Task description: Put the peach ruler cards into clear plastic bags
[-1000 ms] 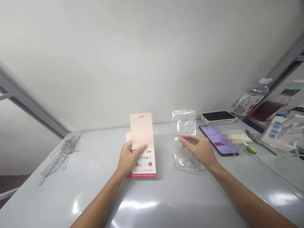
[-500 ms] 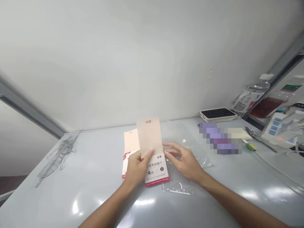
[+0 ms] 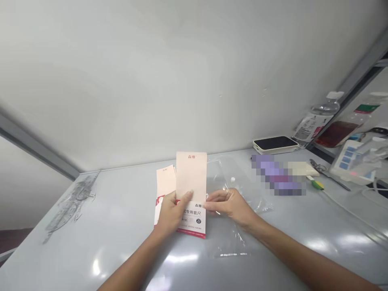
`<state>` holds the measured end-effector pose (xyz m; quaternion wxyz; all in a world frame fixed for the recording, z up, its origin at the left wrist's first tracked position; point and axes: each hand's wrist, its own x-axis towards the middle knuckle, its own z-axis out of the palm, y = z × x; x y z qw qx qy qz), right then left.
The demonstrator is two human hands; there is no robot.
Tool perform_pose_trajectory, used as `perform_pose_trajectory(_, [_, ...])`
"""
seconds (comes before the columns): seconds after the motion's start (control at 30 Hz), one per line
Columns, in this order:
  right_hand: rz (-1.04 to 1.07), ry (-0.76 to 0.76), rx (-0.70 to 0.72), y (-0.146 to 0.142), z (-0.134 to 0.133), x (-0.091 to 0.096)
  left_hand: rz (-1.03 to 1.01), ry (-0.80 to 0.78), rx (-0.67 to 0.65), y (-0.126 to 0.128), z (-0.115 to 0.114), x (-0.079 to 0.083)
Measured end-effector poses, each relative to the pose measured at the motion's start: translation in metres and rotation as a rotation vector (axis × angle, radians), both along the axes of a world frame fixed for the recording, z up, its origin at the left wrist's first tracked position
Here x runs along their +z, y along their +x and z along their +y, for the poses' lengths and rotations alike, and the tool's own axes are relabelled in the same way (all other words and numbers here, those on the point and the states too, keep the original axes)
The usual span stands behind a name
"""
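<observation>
My left hand (image 3: 170, 214) grips a pink-and-white printed ruler-set packet (image 3: 191, 173) with a red bottom edge, its thumb across the front. The packet is tilted up above the table. Behind the left hand, a second packet of similar print (image 3: 165, 182) lies partly hidden. My right hand (image 3: 228, 206) is beside the packet's right edge, thumb and fingers pinched on what looks like the edge of a clear plastic bag (image 3: 232, 242). The transparent bag spreads under and around that hand, so its outline is hard to follow.
On the grey table (image 3: 121, 210), a phone (image 3: 275, 142) lies at the back right. Nearer are a blurred purple item (image 3: 275, 173), scissors (image 3: 330, 173) and a white cable (image 3: 348, 214). Bottles (image 3: 318, 117) stand by the right frame. Crumpled clear plastic (image 3: 71, 202) lies left.
The held packet has turned more upright and shifted slightly left. My right fingers have closed from a loose spread into a pinch, and the clear bag beside them has shifted and lifted.
</observation>
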<state>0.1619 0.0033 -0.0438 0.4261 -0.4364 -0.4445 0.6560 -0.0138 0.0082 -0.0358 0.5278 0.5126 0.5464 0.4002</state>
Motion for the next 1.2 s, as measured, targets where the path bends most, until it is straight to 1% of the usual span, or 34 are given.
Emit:
perform_pose_trajectory(0.17, [-0.037, 0.057, -0.041, 0.001, -0.001, 0.002, -0.047, 0.013, 0.193, 0.003, -0.003, 0.000])
perform_pose_trajectory(0.27, [-0.073, 0.090, -0.087, -0.002, -0.003, 0.003, -0.074, 0.034, 0.280, 0.002, -0.004, -0.001])
perform_pose_trajectory(0.4, [-0.104, 0.133, -0.158, -0.008, -0.007, 0.000, -0.074, 0.061, 0.366, 0.002, -0.004, -0.002])
perform_pose_trajectory(0.53, [-0.093, 0.149, -0.185, -0.013, -0.009, -0.002, -0.057, 0.072, 0.402, 0.002, -0.002, -0.001])
perform_pose_trajectory(0.63, [-0.068, 0.160, -0.185, -0.015, -0.010, -0.001, -0.089, 0.064, 0.386, 0.001, 0.000, -0.002])
perform_pose_trajectory(0.73, [-0.036, 0.136, -0.184, -0.016, -0.010, -0.001, -0.116, 0.044, 0.325, 0.001, 0.000, -0.005])
perform_pose_trajectory(0.83, [0.024, 0.114, -0.185, -0.017, -0.009, -0.001, -0.091, 0.049, 0.284, 0.002, 0.000, -0.010])
perform_pose_trajectory(0.93, [0.077, 0.099, -0.202, -0.017, -0.009, -0.001, -0.031, 0.055, 0.279, 0.005, 0.000, -0.013])
perform_pose_trajectory(1.07, [0.115, 0.089, -0.284, -0.017, -0.008, 0.000, 0.059, 0.087, 0.248, 0.010, -0.004, -0.016])
perform_pose_trajectory(1.13, [0.136, 0.080, -0.337, -0.017, -0.007, -0.001, 0.083, 0.130, 0.210, 0.013, -0.007, -0.018])
perform_pose_trajectory(1.2, [0.157, 0.056, -0.373, -0.017, -0.006, -0.002, 0.075, 0.147, 0.143, 0.015, -0.008, -0.018])
